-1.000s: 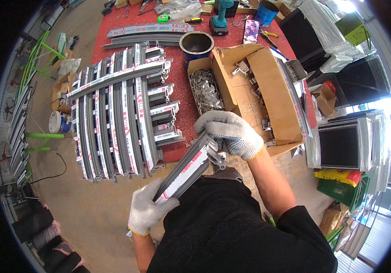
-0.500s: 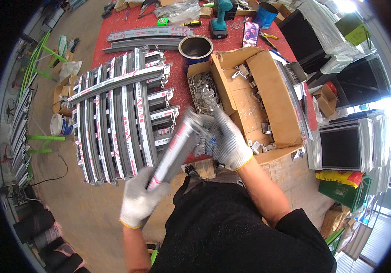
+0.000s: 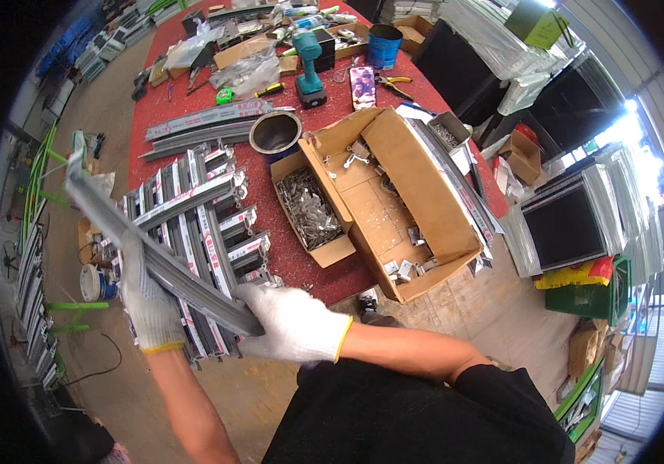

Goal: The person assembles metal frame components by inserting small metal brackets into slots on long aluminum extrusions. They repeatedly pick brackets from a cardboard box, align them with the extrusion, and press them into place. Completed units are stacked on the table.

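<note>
Gloves, white knit ones, cover both hands of the person at the red table (image 3: 193, 93). The left hand (image 3: 149, 298) is clenched around one long grey metal rail (image 3: 158, 259), gripping it about the middle; the right hand (image 3: 293, 325) clasps the rail's near end. The rail slants up and away to the person's left, hanging over the stack of similar rails (image 3: 200, 247) at the table's near left corner. That stack shows roughly ten pieces side by side, with one more lying crosswise on top; I cannot count them exactly where the hands cover them.

Further back lie two more curved rails (image 3: 200, 124), just beside one dark round can (image 3: 275, 131). To the right stands one big open cardboard box (image 3: 401, 193) with a handful of small metal brackets loose inside it, and touching its left side one smaller carton (image 3: 313, 213) heaped with silvery metal clips, too many to count. Behind them stands one teal cordless drill (image 3: 309, 66), upright, and one blue tin (image 3: 384, 45) near the far edge. One yellow tape measure (image 3: 225, 96) sits left of the drill.
</note>
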`<state>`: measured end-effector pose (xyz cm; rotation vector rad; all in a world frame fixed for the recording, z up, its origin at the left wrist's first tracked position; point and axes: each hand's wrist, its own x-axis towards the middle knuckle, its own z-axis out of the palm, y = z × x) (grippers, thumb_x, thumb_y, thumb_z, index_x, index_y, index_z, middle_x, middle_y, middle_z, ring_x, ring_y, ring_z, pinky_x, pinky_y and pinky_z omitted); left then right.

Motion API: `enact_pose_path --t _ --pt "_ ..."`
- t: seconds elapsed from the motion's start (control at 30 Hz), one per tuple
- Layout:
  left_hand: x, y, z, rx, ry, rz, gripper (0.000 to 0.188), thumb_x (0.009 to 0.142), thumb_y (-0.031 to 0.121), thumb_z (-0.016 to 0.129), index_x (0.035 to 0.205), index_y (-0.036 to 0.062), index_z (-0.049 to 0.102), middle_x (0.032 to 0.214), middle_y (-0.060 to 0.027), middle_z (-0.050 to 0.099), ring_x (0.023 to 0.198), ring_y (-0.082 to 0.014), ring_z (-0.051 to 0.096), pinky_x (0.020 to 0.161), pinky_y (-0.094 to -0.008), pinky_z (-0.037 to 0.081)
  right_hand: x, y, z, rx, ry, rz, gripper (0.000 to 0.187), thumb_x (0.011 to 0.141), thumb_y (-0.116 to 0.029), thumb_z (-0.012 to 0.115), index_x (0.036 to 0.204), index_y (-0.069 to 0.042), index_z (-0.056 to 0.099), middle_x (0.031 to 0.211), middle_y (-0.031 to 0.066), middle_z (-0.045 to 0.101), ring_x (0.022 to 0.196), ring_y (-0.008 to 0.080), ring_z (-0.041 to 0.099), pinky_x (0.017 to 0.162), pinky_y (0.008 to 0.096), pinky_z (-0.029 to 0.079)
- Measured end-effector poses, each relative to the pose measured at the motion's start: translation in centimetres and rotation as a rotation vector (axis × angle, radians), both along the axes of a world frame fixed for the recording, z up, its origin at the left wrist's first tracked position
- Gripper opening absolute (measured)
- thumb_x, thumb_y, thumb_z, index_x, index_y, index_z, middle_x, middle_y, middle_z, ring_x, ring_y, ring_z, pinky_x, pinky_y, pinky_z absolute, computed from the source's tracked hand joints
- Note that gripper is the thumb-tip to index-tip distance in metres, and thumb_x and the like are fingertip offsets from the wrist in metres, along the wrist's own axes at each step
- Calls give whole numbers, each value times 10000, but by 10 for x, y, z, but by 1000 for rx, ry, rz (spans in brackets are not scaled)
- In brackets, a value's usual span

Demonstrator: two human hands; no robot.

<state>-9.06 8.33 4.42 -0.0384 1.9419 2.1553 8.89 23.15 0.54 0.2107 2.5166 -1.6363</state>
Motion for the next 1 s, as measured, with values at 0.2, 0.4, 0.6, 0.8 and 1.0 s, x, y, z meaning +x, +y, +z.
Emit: enact_pose_path --t 0.2,0.4,0.6,0.8,1.0 --pt "31 -40 -29 30 -32 26 482 1152 511 680 1148 30 686 1004 -147 735 835 -233 701 829 -408 619 16 -1 -15 230 164 -92 431 896 -119 770 1293 -15 638 1044 233 745 1016 487 756 864 593 604" --pt "81 -106 31 -668 3 -424 236 1021 161 687 1104 -55 732 921 -77 716 837 -166 690 782 -348 565 42 22 -27 395 289 15 327 835 -95 771 1142 -30 679 977 199 725 926 437 747 813 558 596" --pt "113 -53 26 -783 510 -610 352 772 24 808 1119 -34 787 1083 -191 752 1042 -346 753 937 -429 595 51 25 -31 585 285 237 213 902 -187 724 1086 -80 716 965 125 733 969 340 754 842 481 616" --pt "107 -3 -10 -1069 124 -1276 450 965 395 819 1225 29 802 1168 -269 792 1140 -455 769 977 -489 603 54 25 -37 554 400 317 147 872 -199 769 932 -65 757 936 142 747 918 344 770 811 491 613" --pt "111 -17 -35 -992 -43 -1369 519 1028 439 748 1319 9 755 1155 -307 780 1162 -470 764 980 -501 594 56 43 -21 367 349 308 269 868 -209 818 1077 -47 766 984 182 749 992 391 762 862 509 622"
